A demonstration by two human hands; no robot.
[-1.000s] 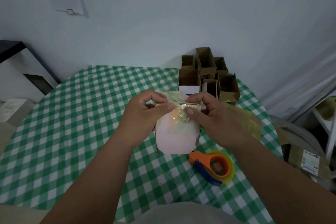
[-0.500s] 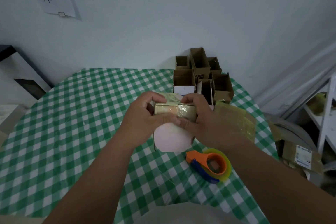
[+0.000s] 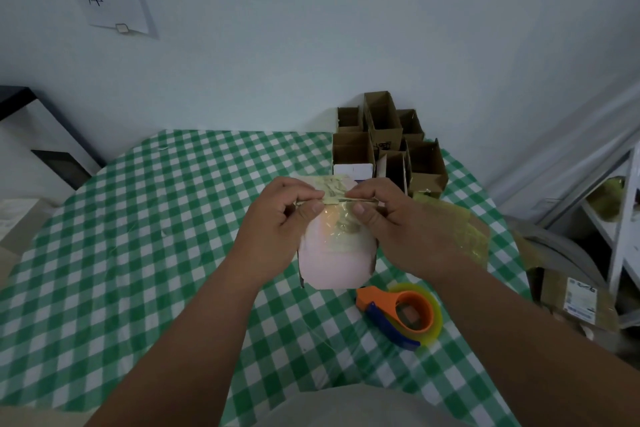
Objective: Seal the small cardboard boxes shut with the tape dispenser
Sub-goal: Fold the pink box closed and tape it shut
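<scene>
On green-check table (image 3: 145,218) (white wall behind), open boxes (image 3: 384,142), tape dispenser (image 3: 401,315)

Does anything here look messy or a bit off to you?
Yes. The yellowish clear tape on the small pale box held by both hands looks crinkled rather than flat. More crumpled yellowish tape lies loose on the green checked tablecloth, right of the hands.

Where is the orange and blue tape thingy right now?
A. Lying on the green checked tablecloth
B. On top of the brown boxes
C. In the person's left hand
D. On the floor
A: the orange and blue tape dispenser lies on the green checked tablecloth, while both hands hold the small pink-faced box.
</scene>
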